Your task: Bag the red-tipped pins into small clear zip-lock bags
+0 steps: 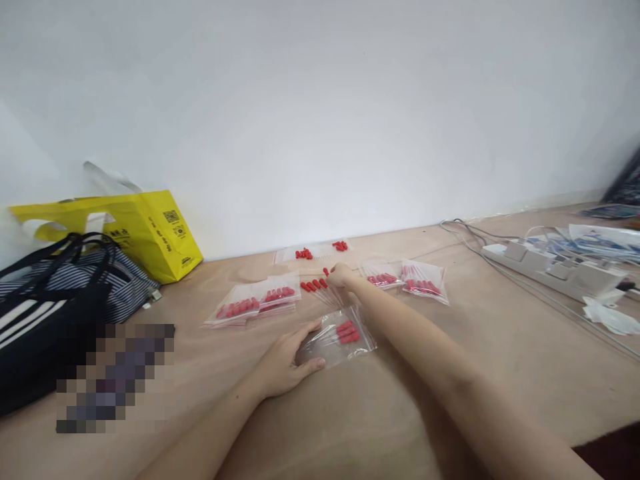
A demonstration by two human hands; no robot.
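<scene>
My left hand [287, 360] lies around the left end of a clear zip bag [325, 343], its thumb and fingers on either side of the film. Inside that bag are several droppers with red rubber bulbs [349, 331] pointing right. Beyond it my right hand [342, 275] is closed in a pinch, and one red-bulbed dropper [327, 271] pokes out at the fingertips; its tube is mostly hidden. Several loose droppers [313, 286] lie in a row just left of this hand, thin clear tubes towards me.
Filled dropper bags are stacked to the left [240, 307] and right [423, 283]. More droppers [304, 254] lie on film by the wall. A yellow bag [175, 240] and a dark bag [40, 340] stand left; a power strip [560, 270] with cables lies right.
</scene>
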